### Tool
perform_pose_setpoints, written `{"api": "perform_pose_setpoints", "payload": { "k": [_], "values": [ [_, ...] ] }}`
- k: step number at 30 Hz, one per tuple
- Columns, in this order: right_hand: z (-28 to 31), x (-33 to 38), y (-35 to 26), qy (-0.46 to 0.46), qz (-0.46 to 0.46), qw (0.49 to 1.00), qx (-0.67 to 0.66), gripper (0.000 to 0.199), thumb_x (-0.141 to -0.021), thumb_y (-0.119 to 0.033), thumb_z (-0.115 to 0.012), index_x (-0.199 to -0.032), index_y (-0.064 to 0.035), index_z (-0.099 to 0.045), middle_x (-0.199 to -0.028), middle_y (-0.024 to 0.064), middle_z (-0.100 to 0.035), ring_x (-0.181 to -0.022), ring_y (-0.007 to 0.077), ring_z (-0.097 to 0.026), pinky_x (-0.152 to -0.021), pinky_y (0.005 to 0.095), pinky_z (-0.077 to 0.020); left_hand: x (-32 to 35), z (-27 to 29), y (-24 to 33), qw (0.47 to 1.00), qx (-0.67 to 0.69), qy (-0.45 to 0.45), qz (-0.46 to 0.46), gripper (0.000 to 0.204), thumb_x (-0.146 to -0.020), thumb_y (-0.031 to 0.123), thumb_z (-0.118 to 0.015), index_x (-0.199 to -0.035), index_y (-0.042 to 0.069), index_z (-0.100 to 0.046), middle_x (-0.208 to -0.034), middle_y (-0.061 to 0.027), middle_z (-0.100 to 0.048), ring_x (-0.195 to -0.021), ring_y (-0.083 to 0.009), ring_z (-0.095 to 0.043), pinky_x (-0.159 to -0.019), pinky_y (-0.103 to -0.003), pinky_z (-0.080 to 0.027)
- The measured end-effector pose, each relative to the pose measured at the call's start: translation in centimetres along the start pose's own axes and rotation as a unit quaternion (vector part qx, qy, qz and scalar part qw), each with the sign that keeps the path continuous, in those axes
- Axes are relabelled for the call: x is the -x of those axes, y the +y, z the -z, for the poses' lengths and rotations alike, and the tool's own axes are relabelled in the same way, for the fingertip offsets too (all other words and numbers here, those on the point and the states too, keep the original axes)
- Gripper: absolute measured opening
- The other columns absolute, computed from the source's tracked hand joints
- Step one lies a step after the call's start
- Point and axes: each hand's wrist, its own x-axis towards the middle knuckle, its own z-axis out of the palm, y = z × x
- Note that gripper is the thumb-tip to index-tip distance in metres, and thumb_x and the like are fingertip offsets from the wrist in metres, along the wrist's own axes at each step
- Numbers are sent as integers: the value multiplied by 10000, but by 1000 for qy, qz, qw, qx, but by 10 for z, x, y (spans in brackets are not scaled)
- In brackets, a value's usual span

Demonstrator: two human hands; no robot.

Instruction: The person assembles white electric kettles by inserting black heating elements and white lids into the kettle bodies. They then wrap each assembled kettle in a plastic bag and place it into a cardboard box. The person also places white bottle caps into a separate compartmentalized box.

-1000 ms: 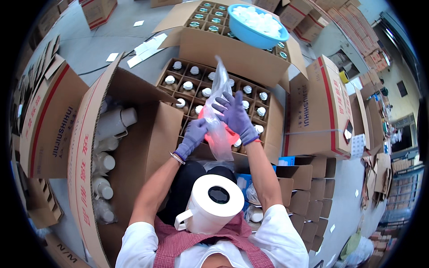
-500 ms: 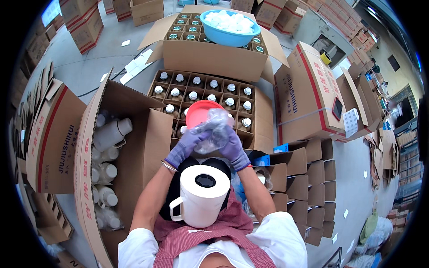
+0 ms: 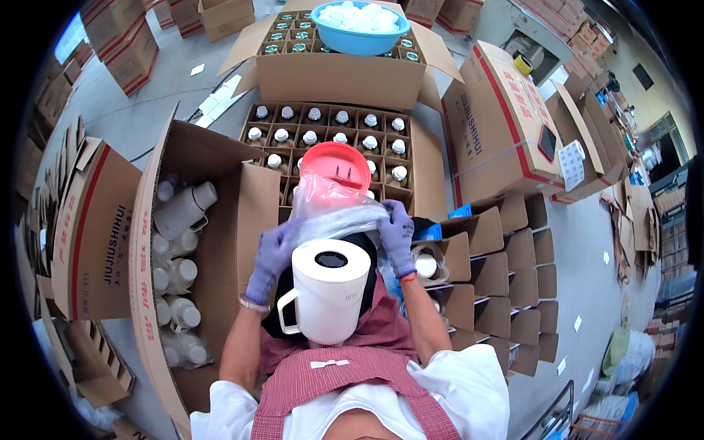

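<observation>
A clear plastic bag (image 3: 331,220) is stretched out between my purple-gloved hands. My left hand (image 3: 276,253) is closed on one side of its edge, a little smeared by motion. On the other side my right hand (image 3: 397,236) grips the bag, fingers bent around the film. Just below the bag, a white jug (image 3: 330,297) with a side handle and a dark oval on its lid stands upright at my lap. Behind the bag lies a red plastic basin (image 3: 343,163) with two small dark slim things in it; the film covers its near part.
White-capped bottles (image 3: 342,117) fill a divided carton ahead. Beyond it, a blue basin (image 3: 361,33) of white pieces rests on another carton. The open carton (image 3: 253,220) at left holds several bagged jugs. Cardboard dividers (image 3: 488,268) stand at right, near a large closed carton (image 3: 488,117).
The bunched bag has been spread wide between my hands, which have moved apart and closer to me. More of the red basin shows. The view has shifted slightly.
</observation>
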Motion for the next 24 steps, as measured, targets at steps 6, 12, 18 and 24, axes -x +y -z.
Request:
{"api": "perform_pose_setpoints", "payload": {
  "k": [6, 12, 18, 24],
  "values": [
    [53, 149, -27, 33, 384, 921, 57, 335, -762, -152, -673, -1081, -129, -572, -1174, 148, -573, -1095, 348, -577, -1077, 635, -292, 101, 28, 76, 985, -82, -34, -147, 547, -911, 312, -599, -1342, -21, -551, -911, -166, -683, -795, -261, -655, -734, -382, -531],
    [70, 218, 22, -175, 359, 914, 69, 476, -759, -208, -689, -1215, -128, -578, -1339, 180, -508, -1246, 369, -490, -1069, 550, -361, 144, -14, 58, 996, -4, 83, -19, 607, -929, 220, -605, -1448, -37, -423, -1315, -180, -604, -1164, -253, -608, -976, -378, -484],
    [88, 207, -12, -60, 345, 936, 33, 681, -676, -233, -797, -1318, -203, -574, -1436, 258, -365, -1280, 488, -433, -1053, 571, -392, 67, -48, 64, 965, 252, 62, 35, 318, -920, 160, -580, -1186, -15, -569, -1099, -114, -620, -1095, -225, -562, -996, -365, -415],
    [172, 192, -1, 303, 181, 927, 129, 856, -583, -218, -885, -1341, -161, -491, -1363, 243, -412, -1261, 448, -446, -1017, 506, -430, 29, -167, 171, 966, -29, -71, -246, 402, -885, 107, -586, -1270, 2, -542, -1284, -167, -535, -1195, -318, -519, -1079, -442, -372]
  ]
}}
